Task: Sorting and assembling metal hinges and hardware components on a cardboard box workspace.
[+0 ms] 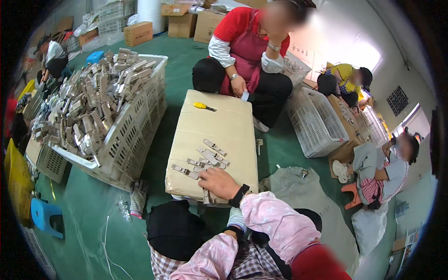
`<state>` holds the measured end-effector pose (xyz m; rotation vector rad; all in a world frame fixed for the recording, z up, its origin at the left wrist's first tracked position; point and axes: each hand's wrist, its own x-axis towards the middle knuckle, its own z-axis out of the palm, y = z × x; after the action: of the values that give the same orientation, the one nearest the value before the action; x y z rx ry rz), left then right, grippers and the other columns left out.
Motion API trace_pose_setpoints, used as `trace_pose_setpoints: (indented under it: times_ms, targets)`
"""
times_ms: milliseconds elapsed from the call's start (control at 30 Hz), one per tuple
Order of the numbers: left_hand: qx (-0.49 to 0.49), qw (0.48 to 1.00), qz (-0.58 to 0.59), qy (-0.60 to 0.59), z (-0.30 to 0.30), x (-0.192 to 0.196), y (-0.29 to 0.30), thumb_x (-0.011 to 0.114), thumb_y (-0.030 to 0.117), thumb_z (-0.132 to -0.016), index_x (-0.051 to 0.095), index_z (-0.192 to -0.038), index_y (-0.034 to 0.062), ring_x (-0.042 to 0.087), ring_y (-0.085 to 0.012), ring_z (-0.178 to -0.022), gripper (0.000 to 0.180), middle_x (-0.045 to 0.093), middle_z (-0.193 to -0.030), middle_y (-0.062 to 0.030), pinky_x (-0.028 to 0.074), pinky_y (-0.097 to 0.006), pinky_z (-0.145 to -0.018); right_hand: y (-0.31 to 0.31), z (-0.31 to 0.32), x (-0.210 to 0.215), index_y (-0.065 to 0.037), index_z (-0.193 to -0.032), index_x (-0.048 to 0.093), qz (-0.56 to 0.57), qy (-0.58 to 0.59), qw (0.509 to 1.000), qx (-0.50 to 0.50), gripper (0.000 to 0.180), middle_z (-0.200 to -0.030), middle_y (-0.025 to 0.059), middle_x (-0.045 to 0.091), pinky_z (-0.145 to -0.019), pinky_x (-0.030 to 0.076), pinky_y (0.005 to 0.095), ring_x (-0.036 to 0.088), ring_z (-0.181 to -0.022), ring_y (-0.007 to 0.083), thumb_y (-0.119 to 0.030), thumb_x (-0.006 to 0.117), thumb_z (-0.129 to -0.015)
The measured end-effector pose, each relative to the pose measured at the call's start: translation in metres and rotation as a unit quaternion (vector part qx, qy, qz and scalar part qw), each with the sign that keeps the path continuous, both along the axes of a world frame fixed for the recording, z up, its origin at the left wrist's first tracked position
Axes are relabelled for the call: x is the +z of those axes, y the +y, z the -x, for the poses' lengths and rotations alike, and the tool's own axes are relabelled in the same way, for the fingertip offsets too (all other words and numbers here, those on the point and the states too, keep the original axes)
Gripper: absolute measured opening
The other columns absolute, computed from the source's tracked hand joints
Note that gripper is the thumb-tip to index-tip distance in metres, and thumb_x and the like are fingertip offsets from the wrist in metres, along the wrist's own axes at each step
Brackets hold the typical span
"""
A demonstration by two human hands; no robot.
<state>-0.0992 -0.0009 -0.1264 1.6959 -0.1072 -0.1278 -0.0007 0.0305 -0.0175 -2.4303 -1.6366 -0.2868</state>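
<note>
A pale cardboard box [186,126] stands before me as a work surface. Several silvery metal hinges [214,146] lie in a loose cluster on its near half. My bare right hand [219,183], with a black band at the wrist, reaches over this cluster. Its fingers are bent down around one hinge [206,195], which sticks out below them at the box's near edge. My left hand [236,218] wears a striped glove and is low beside the near edge; its fingers are hidden. A yellow-handled tool [200,106] lies at the box's far end.
A white crate [135,135] heaped with metal hinges stands at left, near a blue stool [46,217]. Across the box sits a person in red [247,46]. White crates [317,121] and grey sacking [303,200] are at right. A striped glove [138,198] lies on the floor.
</note>
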Motion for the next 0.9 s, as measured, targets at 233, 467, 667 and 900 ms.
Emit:
trace_pose_setpoints:
  times_ms: [233,467,667,900]
  targets:
    - [0.086,0.986,0.045,0.136,0.000,-0.001,0.001,0.048,0.020,-0.088,0.057,-0.110,0.0016,0.058,-0.0282,-0.096,0.031,0.061,-0.105,-0.0181,0.043,-0.034,-0.085,-0.028,-0.008,0.046,-0.010,-0.087,0.055,-0.023,0.177,0.980,-0.082,0.009,-0.087,0.0036,0.059,-0.078,0.040,0.0367,0.055,-0.079,0.0272,-0.015,0.053,-0.080]
    - [0.124,0.964,0.126,0.200,0.004,0.030,-0.002,0.058,0.028,-0.087,0.062,-0.099,-0.0045,0.051,-0.0135,-0.071,0.034,0.063,-0.082,-0.0072,0.043,-0.028,-0.070,-0.161,-0.019,0.071,0.001,-0.095,0.053,-0.296,0.447,0.803,-0.260,0.013,-0.076,0.0057,0.060,-0.059,0.047,0.0256,0.057,-0.068,0.0120,-0.008,0.051,-0.086]
    - [0.127,0.960,0.117,0.219,0.004,0.036,-0.005,0.058,0.027,-0.088,0.063,-0.096,-0.0023,0.049,-0.0111,-0.068,0.031,0.061,-0.077,-0.0034,0.042,-0.026,-0.066,-0.207,-0.015,0.028,-0.001,-0.102,0.057,-0.298,0.592,0.661,-0.352,0.018,-0.081,0.0040,0.061,-0.061,0.046,0.0200,0.056,-0.070,0.0077,-0.012,0.054,-0.088]
    - [0.130,0.953,0.127,0.243,0.006,0.047,-0.002,0.058,0.022,-0.087,0.061,-0.100,-0.0049,0.050,-0.0119,-0.074,0.030,0.063,-0.088,-0.0066,0.043,-0.027,-0.072,-0.202,-0.009,-0.009,0.000,-0.097,0.059,-0.300,0.627,0.640,-0.328,0.015,-0.075,0.0036,0.060,-0.055,0.045,0.0204,0.055,-0.062,0.0079,-0.010,0.056,-0.086]
